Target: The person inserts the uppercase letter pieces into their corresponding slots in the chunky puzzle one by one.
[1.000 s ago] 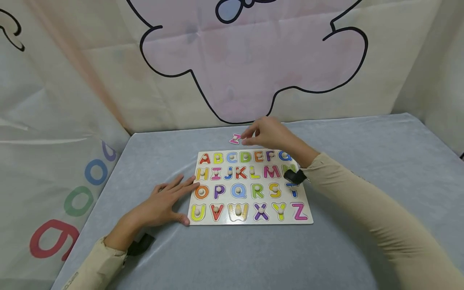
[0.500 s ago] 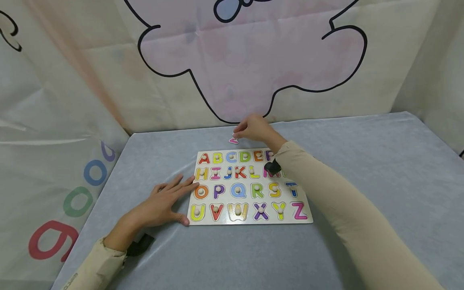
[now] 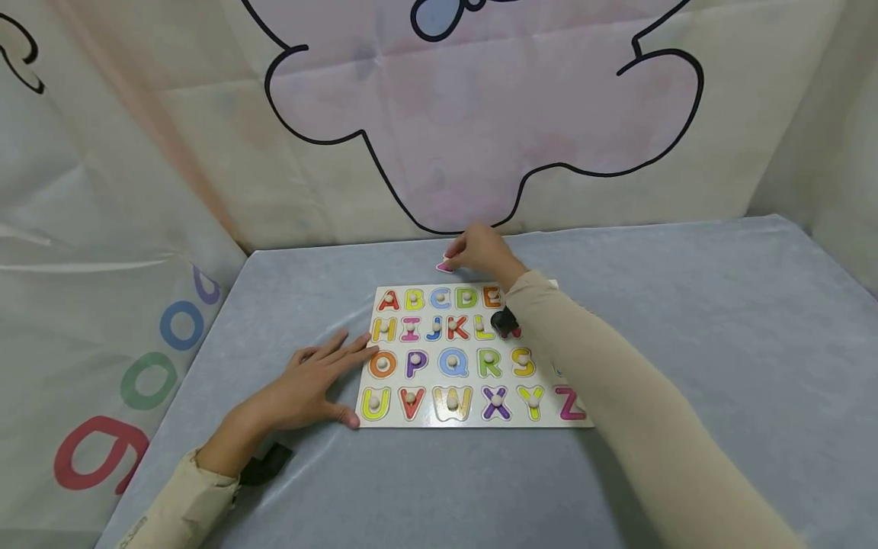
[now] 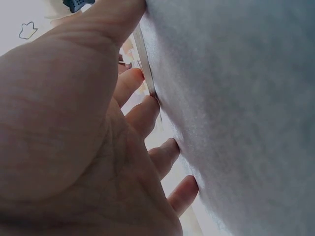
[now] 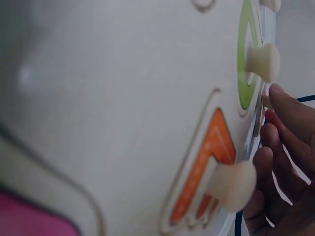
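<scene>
A white alphabet puzzle board (image 3: 428,385) with colourful knobbed letters lies on the cloth. My left hand (image 3: 305,389) is spread flat, its fingertips and thumb against the board's left edge; the left wrist view shows these fingers (image 4: 142,115) extended beside that edge. Beyond the board's back edge, my right hand (image 3: 483,252) pinches the pink letter Z piece (image 3: 443,268), which is mostly covered by the fingers. In the right wrist view, thumb and fingers (image 5: 290,113) close on a small knob past the board. The bottom-right Z slot (image 3: 569,402) shows pink without a knob.
A grey-blue cloth (image 3: 425,488) covers the table. My right sleeve (image 3: 617,396) hides part of the board's right side. A printed fabric wall (image 3: 446,137) rises behind the table, with another printed sheet (image 3: 158,229) on the left.
My right hand has moved left to the pink Z piece beyond the board, and its fingers have come together on it. The left hand has stayed at the board's edge.
</scene>
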The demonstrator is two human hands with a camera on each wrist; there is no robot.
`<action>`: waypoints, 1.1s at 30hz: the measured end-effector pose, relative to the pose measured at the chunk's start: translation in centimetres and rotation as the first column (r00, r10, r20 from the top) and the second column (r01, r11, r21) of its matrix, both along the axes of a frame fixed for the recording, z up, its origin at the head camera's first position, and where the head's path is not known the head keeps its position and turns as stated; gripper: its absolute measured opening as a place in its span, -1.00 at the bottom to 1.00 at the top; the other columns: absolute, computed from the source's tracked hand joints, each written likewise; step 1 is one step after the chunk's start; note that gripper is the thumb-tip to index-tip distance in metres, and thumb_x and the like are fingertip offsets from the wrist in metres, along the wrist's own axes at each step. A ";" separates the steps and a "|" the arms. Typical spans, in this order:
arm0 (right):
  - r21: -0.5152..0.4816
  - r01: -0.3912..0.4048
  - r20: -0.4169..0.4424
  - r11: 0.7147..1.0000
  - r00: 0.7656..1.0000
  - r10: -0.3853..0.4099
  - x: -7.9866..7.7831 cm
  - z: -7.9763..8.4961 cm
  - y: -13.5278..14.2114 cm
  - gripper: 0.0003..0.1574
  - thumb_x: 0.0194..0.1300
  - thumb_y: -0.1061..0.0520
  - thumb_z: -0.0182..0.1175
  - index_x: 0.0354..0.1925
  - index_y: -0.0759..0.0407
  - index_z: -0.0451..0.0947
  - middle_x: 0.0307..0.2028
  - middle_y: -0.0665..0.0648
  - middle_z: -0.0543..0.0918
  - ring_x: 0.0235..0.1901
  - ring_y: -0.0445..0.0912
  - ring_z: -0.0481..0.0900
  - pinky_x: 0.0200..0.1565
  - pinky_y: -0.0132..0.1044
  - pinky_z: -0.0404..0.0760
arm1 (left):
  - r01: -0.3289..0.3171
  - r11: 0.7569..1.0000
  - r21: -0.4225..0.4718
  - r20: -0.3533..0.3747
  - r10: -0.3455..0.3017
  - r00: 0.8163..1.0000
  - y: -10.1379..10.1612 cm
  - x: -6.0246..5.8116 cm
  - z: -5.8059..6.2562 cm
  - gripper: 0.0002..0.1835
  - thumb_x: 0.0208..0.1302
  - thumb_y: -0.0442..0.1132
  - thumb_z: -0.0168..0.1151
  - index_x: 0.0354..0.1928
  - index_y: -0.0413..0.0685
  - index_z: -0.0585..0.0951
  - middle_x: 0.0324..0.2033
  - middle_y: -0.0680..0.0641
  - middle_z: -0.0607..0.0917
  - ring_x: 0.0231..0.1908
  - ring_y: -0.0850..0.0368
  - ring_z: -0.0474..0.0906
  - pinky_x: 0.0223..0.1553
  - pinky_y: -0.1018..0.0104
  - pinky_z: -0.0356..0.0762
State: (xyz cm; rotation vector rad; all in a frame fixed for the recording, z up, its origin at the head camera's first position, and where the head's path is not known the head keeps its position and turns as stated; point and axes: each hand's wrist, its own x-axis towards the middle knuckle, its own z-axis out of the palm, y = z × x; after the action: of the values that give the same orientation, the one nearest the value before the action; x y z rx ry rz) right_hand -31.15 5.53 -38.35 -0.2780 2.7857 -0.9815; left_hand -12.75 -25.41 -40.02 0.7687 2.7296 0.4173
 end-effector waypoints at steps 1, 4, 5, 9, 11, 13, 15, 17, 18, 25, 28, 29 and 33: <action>0.014 -0.007 0.002 1.000 1.000 0.007 0.0 0.0 0.0 -0.70 0.14 -0.06 0.48 -0.18 0.03 0.78 -0.16 0.04 0.80 -0.09 -0.07 0.60 0.05 -0.16 0.54 | -0.004 1.000 -0.002 0.006 0.004 1.000 0.1 0.1 0.2 0.14 -0.16 0.46 0.35 0.54 0.40 0.15 0.58 0.05 0.08 0.57 -0.23 -0.10 0.33 -0.31 0.00; 0.048 -0.018 0.007 0.999 1.000 0.017 0.0 0.2 -0.2 -0.69 0.15 -0.09 0.47 -0.17 0.01 0.78 -0.15 0.01 0.79 -0.10 -0.07 0.60 0.02 -0.15 0.55 | -0.012 1.000 -0.007 0.020 0.012 1.000 0.4 0.3 0.5 0.15 -0.17 0.47 0.34 0.54 0.41 0.15 0.58 0.05 0.07 0.57 -0.23 -0.10 0.33 -0.32 -0.01; 0.058 -0.020 0.003 0.998 1.000 0.020 0.0 0.2 -0.3 -0.69 0.15 -0.09 0.46 -0.16 0.01 0.78 -0.15 0.01 0.79 -0.10 -0.07 0.60 0.02 -0.16 0.55 | -0.013 1.000 -0.008 0.021 0.013 1.000 0.3 0.4 0.5 0.15 -0.17 0.47 0.34 0.54 0.41 0.14 0.58 0.05 0.07 0.57 -0.23 -0.10 0.33 -0.32 -0.01; 0.078 -0.027 0.003 0.997 1.000 0.027 0.0 0.3 -0.5 -0.72 0.18 -0.06 0.45 -0.15 0.00 0.78 -0.13 -0.01 0.79 -0.11 -0.08 0.60 0.02 -0.17 0.55 | -0.009 1.000 -0.004 0.017 0.009 1.000 0.2 0.4 0.5 0.15 -0.16 0.47 0.33 0.54 0.41 0.14 0.58 0.06 0.07 0.57 -0.23 -0.10 0.33 -0.31 0.00; 0.076 -0.034 0.008 0.996 0.999 0.034 0.1 0.3 -0.5 -0.71 0.19 -0.03 0.44 -0.13 0.01 0.78 -0.12 0.00 0.79 -0.11 -0.08 0.60 0.02 -0.18 0.55 | -0.005 1.000 -0.002 0.014 0.005 1.000 0.2 0.4 0.6 0.14 -0.16 0.46 0.34 0.54 0.41 0.14 0.58 0.05 0.08 0.57 -0.24 -0.10 0.32 -0.31 0.00; 0.074 -0.039 0.015 0.996 0.999 0.038 0.2 0.4 -0.4 -0.69 0.20 -0.03 0.44 -0.10 0.02 0.77 -0.12 0.01 0.78 -0.12 -0.08 0.59 0.01 -0.18 0.54 | 0.000 1.000 -0.002 0.009 0.000 1.000 0.2 0.3 0.6 0.14 -0.16 0.46 0.34 0.54 0.41 0.15 0.58 0.04 0.08 0.57 -0.24 -0.09 0.32 -0.31 0.01; 0.076 -0.040 0.021 0.996 0.999 0.038 0.3 0.4 -0.3 -0.68 0.20 -0.03 0.44 -0.08 0.02 0.77 -0.12 0.02 0.78 -0.12 -0.08 0.57 0.02 -0.19 0.53 | 0.002 1.000 -0.003 0.007 -0.002 1.000 0.1 0.3 0.6 0.14 -0.16 0.46 0.34 0.54 0.41 0.14 0.58 0.05 0.08 0.57 -0.24 -0.09 0.32 -0.31 0.01; 0.082 -0.037 0.018 0.996 0.999 0.036 0.2 0.3 -0.3 -0.67 0.18 -0.04 0.45 -0.09 0.01 0.77 -0.14 0.02 0.77 -0.13 -0.08 0.56 0.01 -0.19 0.52 | 0.002 1.000 -0.003 0.007 -0.002 1.000 0.0 0.3 0.5 0.14 -0.16 0.46 0.33 0.54 0.42 0.14 0.58 0.05 0.08 0.57 -0.24 -0.09 0.32 -0.30 0.01; 0.084 -0.038 0.015 0.996 0.999 0.037 0.2 0.3 -0.3 -0.67 0.17 -0.05 0.46 -0.09 0.00 0.77 -0.14 0.01 0.78 -0.13 -0.08 0.56 0.01 -0.18 0.52 | 0.001 1.000 0.000 0.007 -0.001 1.000 0.0 0.3 0.4 0.14 -0.16 0.46 0.33 0.54 0.42 0.14 0.58 0.06 0.07 0.57 -0.23 -0.10 0.32 -0.30 0.00; 0.090 -0.102 0.010 0.991 0.995 0.101 0.5 0.7 -0.2 -0.68 0.15 -0.07 0.47 -0.11 -0.03 0.79 -0.19 -0.01 0.80 -0.15 -0.10 0.57 -0.02 -0.21 0.51 | -0.007 1.000 0.004 0.022 0.007 1.000 0.0 0.6 0.4 0.15 -0.17 0.47 0.32 0.54 0.43 0.13 0.58 0.06 0.06 0.57 -0.23 -0.10 0.32 -0.29 0.01; 0.093 -0.120 -0.010 0.988 0.993 0.122 1.2 1.6 -0.1 -0.68 0.19 -0.08 0.44 -0.09 -0.03 0.78 -0.18 -0.01 0.78 -0.14 -0.09 0.54 -0.02 -0.21 0.51 | -0.007 1.000 0.001 0.017 0.007 1.000 0.1 0.6 0.6 0.14 -0.16 0.46 0.33 0.54 0.43 0.14 0.58 0.05 0.07 0.57 -0.24 -0.10 0.32 -0.29 0.01; 0.090 -0.126 -0.019 0.988 0.992 0.128 1.5 2.0 0.0 -0.69 0.20 -0.07 0.43 -0.09 -0.03 0.78 -0.18 0.00 0.78 -0.13 -0.08 0.54 -0.02 -0.20 0.51 | -0.007 1.000 0.001 0.015 0.007 1.000 0.1 0.6 0.6 0.14 -0.16 0.45 0.34 0.54 0.42 0.14 0.58 0.05 0.07 0.57 -0.24 -0.09 0.32 -0.29 0.01; 0.098 -0.156 -0.072 0.983 0.984 0.163 3.3 3.5 0.9 -0.69 0.21 -0.08 0.42 -0.09 -0.04 0.78 -0.19 -0.01 0.76 -0.12 -0.07 0.56 -0.04 -0.18 0.53 | -0.004 1.000 0.006 0.011 0.004 1.000 0.3 0.6 0.8 0.14 -0.15 0.43 0.36 0.54 0.40 0.15 0.58 0.04 0.08 0.56 -0.25 -0.09 0.32 -0.30 0.01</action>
State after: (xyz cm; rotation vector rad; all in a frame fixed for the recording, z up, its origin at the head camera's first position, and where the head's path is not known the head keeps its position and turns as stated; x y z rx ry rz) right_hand -27.83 6.42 -34.84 -0.5292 2.8165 -0.8201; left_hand -12.11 -25.11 -39.26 0.7608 2.7208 0.4298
